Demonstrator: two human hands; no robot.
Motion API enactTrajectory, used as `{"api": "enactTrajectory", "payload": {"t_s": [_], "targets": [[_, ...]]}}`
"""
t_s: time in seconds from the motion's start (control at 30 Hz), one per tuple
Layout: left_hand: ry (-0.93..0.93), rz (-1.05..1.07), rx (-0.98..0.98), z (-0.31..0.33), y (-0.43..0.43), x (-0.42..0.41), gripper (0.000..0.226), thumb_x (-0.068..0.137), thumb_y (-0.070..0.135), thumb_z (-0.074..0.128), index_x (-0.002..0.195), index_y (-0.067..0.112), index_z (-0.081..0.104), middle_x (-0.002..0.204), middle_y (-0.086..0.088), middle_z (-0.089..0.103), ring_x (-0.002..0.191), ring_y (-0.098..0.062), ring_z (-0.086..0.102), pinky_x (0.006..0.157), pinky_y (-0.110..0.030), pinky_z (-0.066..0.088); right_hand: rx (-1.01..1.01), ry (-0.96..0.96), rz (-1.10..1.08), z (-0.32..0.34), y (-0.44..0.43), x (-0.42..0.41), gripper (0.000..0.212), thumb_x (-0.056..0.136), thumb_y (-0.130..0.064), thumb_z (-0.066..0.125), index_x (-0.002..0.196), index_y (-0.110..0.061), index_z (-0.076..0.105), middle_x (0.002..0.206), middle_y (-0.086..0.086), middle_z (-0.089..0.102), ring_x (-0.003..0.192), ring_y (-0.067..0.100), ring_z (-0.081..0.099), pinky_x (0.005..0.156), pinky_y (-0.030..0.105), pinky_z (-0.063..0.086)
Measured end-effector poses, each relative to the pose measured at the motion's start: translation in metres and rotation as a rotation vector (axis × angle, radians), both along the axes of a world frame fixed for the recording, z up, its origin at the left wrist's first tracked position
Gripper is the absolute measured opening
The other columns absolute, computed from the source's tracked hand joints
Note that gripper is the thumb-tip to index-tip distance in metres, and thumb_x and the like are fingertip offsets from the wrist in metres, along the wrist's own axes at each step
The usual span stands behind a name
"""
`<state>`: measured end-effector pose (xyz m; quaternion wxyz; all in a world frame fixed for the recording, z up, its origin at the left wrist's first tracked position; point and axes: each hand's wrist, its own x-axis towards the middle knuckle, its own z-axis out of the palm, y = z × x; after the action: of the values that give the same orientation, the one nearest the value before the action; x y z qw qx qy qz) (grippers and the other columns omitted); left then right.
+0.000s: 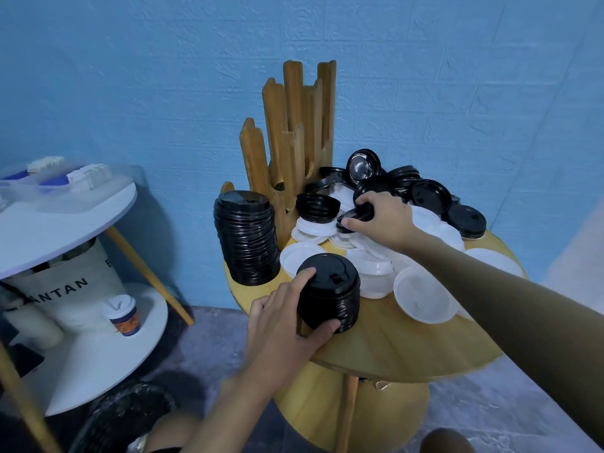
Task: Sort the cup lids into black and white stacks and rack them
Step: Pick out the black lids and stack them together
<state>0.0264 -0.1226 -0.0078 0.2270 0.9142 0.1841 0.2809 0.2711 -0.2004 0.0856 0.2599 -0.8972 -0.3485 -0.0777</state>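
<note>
My left hand [287, 318] grips a short stack of black lids [330, 292] near the front edge of the round wooden table [408, 348]. A taller black stack [246, 238] stands at the table's left edge. My right hand [382, 220] reaches into the mixed heap and pinches a single black lid [354, 219] between thumb and fingers. Loose white lids [425, 294] lie in front and to the right, and loose black lids [428, 192] are piled behind. The wooden rack [294, 132] of upright slats stands at the back, with no lids seen between its slats.
A white two-tier side table [75, 204] stands at left, with a paper cup [122, 313] and a cloth bag [65, 289] on its lower shelf. A clear box sits on its top. The blue wall is close behind. A dark bin [124, 420] sits below left.
</note>
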Motion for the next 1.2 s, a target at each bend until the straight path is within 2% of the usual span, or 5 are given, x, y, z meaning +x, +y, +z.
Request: {"api": "enactTrajectory", "payload": {"t_s": [0.33, 0.63, 0.83, 1.03, 1.2], "targets": [[-0.005, -0.005, 0.012, -0.002, 0.004, 0.002, 0.074, 0.077, 0.078, 0.047, 0.138, 0.060, 0.008, 0.122, 0.036, 0.036, 0.108, 0.021, 0.024, 0.101, -0.019, 0.016, 0.010, 0.066, -0.032, -0.002, 0.005, 0.011, 0.041, 0.078, -0.058, 0.070, 0.109, -0.032, 0.060, 0.112, -0.006, 0.064, 0.115, 0.022, 0.051, 0.088, 0.035, 0.024], [-0.008, -0.011, -0.006, -0.002, 0.004, 0.002, 0.077, 0.080, 0.077, 0.049, 0.140, 0.060, 0.006, 0.132, 0.027, 0.046, 0.107, 0.020, 0.023, 0.100, -0.019, 0.015, 0.365, 0.235, 0.238, 0.008, -0.035, -0.034, 0.028, 0.083, -0.031, 0.076, 0.106, -0.020, 0.065, 0.104, -0.005, 0.061, 0.097, 0.005, 0.057, 0.083, 0.022, 0.044], [-0.004, -0.031, -0.030, 0.004, 0.000, -0.001, 0.098, 0.083, 0.066, 0.063, 0.135, 0.066, -0.021, 0.119, 0.035, 0.037, 0.098, 0.035, 0.011, 0.095, -0.016, 0.013, 0.246, 0.343, 0.502, 0.000, -0.059, -0.073, 0.025, 0.085, -0.025, 0.075, 0.109, -0.024, 0.068, 0.116, -0.008, 0.064, 0.108, 0.006, 0.061, 0.098, 0.024, 0.048], [0.023, -0.032, -0.089, 0.011, -0.005, -0.005, 0.102, 0.084, 0.064, 0.064, 0.131, 0.062, -0.026, 0.120, 0.028, 0.041, 0.087, 0.020, 0.014, 0.089, -0.018, 0.016, 0.096, 0.327, 0.607, -0.003, -0.052, -0.092, 0.026, 0.086, -0.021, 0.075, 0.111, -0.026, 0.071, 0.125, -0.013, 0.056, 0.114, -0.006, 0.050, 0.093, 0.004, 0.036], [0.028, -0.049, -0.074, 0.013, -0.007, -0.007, 0.092, 0.085, 0.060, 0.065, 0.133, 0.067, -0.014, 0.135, 0.027, 0.044, 0.090, 0.030, 0.013, 0.094, -0.020, 0.018, 0.047, 0.339, 0.621, -0.003, -0.049, -0.093, 0.029, 0.083, -0.027, 0.077, 0.102, -0.046, 0.065, 0.130, -0.016, 0.051, 0.115, -0.008, 0.048, 0.096, 0.012, 0.040]]}}
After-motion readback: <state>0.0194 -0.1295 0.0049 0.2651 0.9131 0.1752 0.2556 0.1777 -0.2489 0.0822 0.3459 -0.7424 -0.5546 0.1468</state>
